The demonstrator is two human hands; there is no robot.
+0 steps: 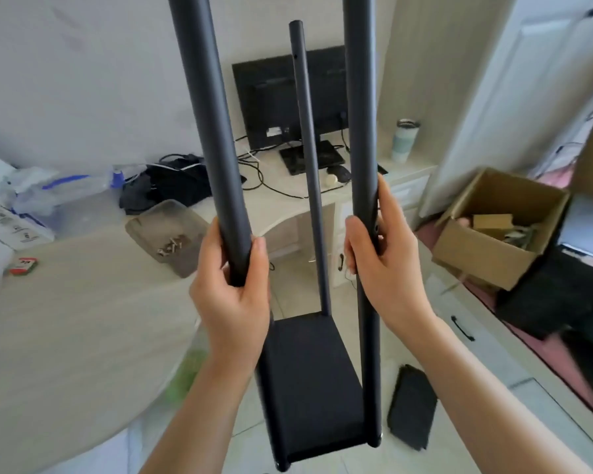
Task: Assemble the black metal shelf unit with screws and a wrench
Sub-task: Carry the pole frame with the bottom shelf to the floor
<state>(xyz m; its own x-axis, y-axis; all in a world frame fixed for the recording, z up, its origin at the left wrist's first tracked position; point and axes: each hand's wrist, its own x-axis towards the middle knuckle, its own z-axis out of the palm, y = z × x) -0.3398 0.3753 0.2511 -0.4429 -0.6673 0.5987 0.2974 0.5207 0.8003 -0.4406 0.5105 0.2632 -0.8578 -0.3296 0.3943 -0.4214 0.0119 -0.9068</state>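
1. Left hand (231,302) grips loose pole (216,138) by its bottom end; right hand (379,265) wraps fitted pole (363,148).
2. Shelf (308,378) at 6 o'clock, on floor.
3. Step: adding uprights. Next, probably: seat loose pole at shelf's near-left corner, fetch screws (169,247) from table (83,319), 9 o'clock.

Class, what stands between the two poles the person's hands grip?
In the head view, a thinner third pole rises between the left pole and right pole.

No legible text on anything.

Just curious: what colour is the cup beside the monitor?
The cup is pale mint green with a dark lid, seen in the head view.
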